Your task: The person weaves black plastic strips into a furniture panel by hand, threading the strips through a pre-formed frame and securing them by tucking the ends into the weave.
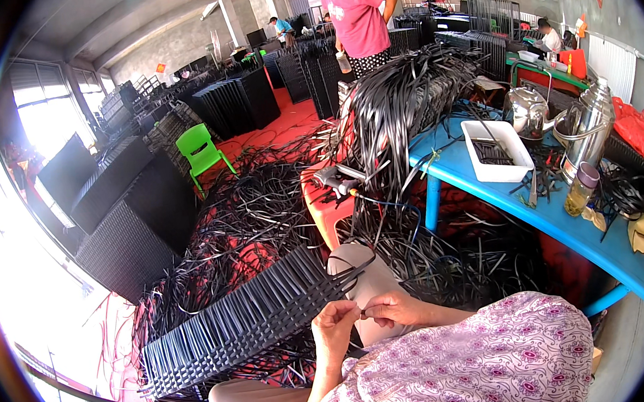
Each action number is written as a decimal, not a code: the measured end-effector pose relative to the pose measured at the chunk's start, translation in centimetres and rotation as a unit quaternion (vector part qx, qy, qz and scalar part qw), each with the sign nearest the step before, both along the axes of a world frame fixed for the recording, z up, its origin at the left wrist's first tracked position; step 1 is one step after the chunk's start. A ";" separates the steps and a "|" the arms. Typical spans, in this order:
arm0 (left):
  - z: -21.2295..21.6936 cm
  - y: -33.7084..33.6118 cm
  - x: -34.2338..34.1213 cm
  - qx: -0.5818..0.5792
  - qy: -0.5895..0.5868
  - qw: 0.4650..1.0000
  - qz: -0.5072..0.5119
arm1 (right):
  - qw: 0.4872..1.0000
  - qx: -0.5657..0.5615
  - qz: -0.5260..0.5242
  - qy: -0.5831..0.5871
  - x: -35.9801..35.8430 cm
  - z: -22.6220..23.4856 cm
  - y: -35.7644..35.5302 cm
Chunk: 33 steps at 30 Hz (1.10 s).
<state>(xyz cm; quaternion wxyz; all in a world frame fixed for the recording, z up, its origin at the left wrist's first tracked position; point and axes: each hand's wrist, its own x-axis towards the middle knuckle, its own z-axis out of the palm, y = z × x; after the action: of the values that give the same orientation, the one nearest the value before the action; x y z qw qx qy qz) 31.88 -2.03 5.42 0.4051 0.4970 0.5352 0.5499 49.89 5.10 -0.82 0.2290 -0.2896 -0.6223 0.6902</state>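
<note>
My left hand (335, 327) and my right hand (390, 310) meet above my lap, fingers pinched together. Between the fingertips shows a short dark piece of black plastic strip (363, 314); most of it is hidden by the fingers. Just left of the hands, a long panel (232, 316) wound and woven from black strips lies slanted beside my knees. Loose strip ends stick out of its right end, over my raised knee.
Tangled black strips cover the red floor. An orange stool (325, 220) bears a power tool (335, 178). On the right, a blue table (506, 200) holds a white tray (515, 172), a metal flask (587, 128) and a jar (582, 190). A person in pink (358, 14) stands beyond.
</note>
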 end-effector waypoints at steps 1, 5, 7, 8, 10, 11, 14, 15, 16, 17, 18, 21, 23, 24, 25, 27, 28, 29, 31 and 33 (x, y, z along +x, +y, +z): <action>-0.1 0.0 0.0 -0.001 0.003 1.000 0.001 | 1.000 0.008 -0.004 0.001 -0.1 0.0 0.0; -0.3 0.1 -0.1 -0.006 0.046 0.999 0.014 | 1.000 0.016 -0.021 0.005 -0.1 0.9 -0.3; -0.3 0.0 -0.2 -0.008 0.084 0.996 0.021 | 0.999 0.025 -0.030 -0.008 0.0 1.7 -0.5; -0.4 0.0 -0.3 -0.008 0.103 0.994 0.022 | 0.999 0.029 -0.035 -0.015 0.0 1.8 -0.6; -0.7 0.1 -0.3 0.000 0.133 0.991 0.030 | 0.998 0.049 -0.034 -0.009 0.1 1.4 -0.5; -0.9 0.1 -0.2 0.009 0.143 0.989 0.036 | 0.998 0.059 -0.033 -0.006 0.1 1.2 -0.5; -0.8 0.1 -0.1 0.026 0.155 0.987 0.042 | 0.997 0.071 -0.040 -0.007 0.0 0.8 -0.5; -0.8 0.1 -0.1 0.030 0.156 0.986 0.042 | 0.997 0.072 -0.040 -0.011 0.0 0.9 -0.5; -0.9 0.1 -0.1 0.031 0.155 0.987 0.044 | 0.997 0.072 -0.039 -0.014 0.0 1.1 -0.6; -1.1 0.2 -0.2 0.032 0.154 0.987 0.045 | 0.997 0.073 -0.037 -0.017 -0.1 1.2 -0.6; -1.2 0.2 -0.3 0.034 0.153 0.987 0.047 | 0.996 0.073 -0.039 -0.015 -0.1 1.1 -0.6; -1.0 0.2 -0.1 0.028 0.125 0.991 0.045 | 0.996 0.078 -0.043 -0.017 -0.1 0.9 -0.6; -0.9 0.2 -0.1 0.031 0.138 0.989 0.050 | 0.996 0.078 -0.038 -0.017 0.0 1.0 -0.6; -0.9 0.2 0.0 0.033 0.144 0.988 0.052 | 0.996 0.072 -0.038 -0.024 0.0 1.1 -0.5; -1.1 0.2 -0.1 0.038 0.158 0.985 0.054 | 0.997 0.068 -0.038 -0.030 0.0 1.3 -0.6; -1.5 0.2 -0.3 0.048 0.185 0.980 0.058 | 0.997 0.062 -0.039 -0.038 -0.1 1.3 -0.6; -1.5 0.2 -0.2 0.055 0.195 0.978 0.058 | 0.996 0.062 -0.041 -0.041 -0.1 1.3 -0.5; -1.4 0.2 -0.1 0.061 0.204 0.975 0.058 | 0.996 0.061 -0.044 -0.043 0.0 1.2 -0.5; -1.4 0.2 0.0 0.071 0.217 0.972 0.057 | 0.996 0.055 -0.052 -0.044 0.0 0.9 -0.5; -1.6 0.2 -0.1 0.078 0.224 0.970 0.054 | 0.996 0.054 -0.057 -0.044 0.0 0.8 -0.6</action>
<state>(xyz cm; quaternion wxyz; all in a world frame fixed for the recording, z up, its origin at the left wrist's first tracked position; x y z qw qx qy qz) 31.81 -1.81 3.78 0.2048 0.6082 0.5941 0.4850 49.85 4.52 -0.01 0.2551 -0.3419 -0.6510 0.6279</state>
